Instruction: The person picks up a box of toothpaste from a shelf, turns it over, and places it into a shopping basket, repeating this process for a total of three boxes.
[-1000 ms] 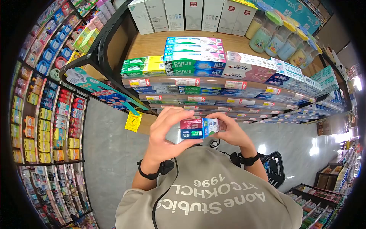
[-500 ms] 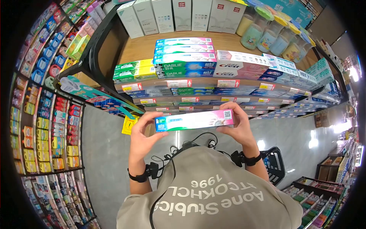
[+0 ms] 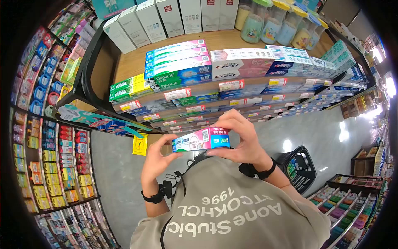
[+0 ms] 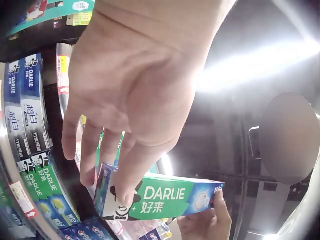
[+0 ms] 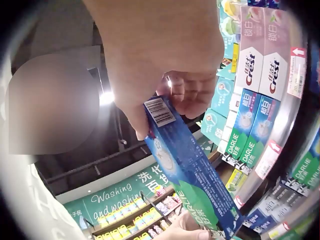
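Standing before a tiered shelf [image 3: 124, 66] in a shop aisle, a person holds a toothpaste box [image 3: 202, 139] level at chest height with both hands, one at each end. The left hand [image 3: 155, 159] takes the left end: in the left wrist view its fingers [image 4: 131, 186] curl over the top and front of the box [image 4: 160, 200], fingertips pressing the green printed face, with the thumb not visible there. The right hand [image 3: 240, 141] takes the right end, fingers arched over the top edge and thumb beneath; in the right wrist view the box [image 5: 192, 180] runs away from that hand [image 5: 165, 85], its barcode end pinched between thumb and fingers. The box is clear of the shelf, just in front of its lower tiers and above the person's grey shirt [image 3: 232, 211].

On the shelf, stacked toothpaste cartons [image 3: 178, 68] lie in rows, with price tags [image 3: 178, 93] along the tier edges. White boxes [image 3: 166, 16] and lidded jars [image 3: 265, 25] stand along the back of the top tier. A black basket [image 3: 300, 168] sits on the grey floor to the person's right. Racks of small goods [image 3: 45, 137] fill the wall to the left.
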Action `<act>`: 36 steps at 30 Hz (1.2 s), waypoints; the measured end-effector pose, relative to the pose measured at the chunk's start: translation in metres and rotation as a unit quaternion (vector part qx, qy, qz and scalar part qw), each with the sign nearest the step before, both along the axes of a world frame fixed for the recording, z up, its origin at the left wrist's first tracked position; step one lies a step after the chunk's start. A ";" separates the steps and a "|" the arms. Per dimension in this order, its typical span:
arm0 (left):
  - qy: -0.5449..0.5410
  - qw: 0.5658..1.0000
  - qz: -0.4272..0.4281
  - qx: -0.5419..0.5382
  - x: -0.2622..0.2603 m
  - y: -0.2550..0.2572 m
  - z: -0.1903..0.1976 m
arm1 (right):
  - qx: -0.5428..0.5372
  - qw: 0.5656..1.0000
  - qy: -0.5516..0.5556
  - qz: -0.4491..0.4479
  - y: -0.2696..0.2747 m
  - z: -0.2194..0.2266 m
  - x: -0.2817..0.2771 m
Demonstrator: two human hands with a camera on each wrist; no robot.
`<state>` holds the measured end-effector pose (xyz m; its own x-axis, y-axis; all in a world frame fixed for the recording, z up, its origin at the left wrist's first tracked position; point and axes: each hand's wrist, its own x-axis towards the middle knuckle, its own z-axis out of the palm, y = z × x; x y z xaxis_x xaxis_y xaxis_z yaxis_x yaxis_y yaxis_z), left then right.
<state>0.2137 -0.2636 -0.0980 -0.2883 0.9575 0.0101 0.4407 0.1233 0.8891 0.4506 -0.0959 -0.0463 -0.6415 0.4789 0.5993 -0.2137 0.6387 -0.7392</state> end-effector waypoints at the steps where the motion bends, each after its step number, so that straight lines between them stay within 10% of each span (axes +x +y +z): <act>1: 0.003 1.000 0.001 0.006 0.001 0.001 0.002 | -0.011 1.000 -0.004 -0.005 0.001 -0.001 0.002; 17: 0.067 0.986 0.053 0.141 0.027 0.037 0.093 | -0.203 0.976 -0.076 -0.009 0.063 -0.011 0.070; 29: 0.265 0.943 0.062 0.190 0.048 0.094 0.199 | 0.048 0.991 -0.105 -0.061 0.143 0.115 0.082; 36: 0.364 0.915 0.018 0.173 -0.034 0.158 0.246 | 0.181 0.971 -0.113 -0.104 0.196 0.157 -0.005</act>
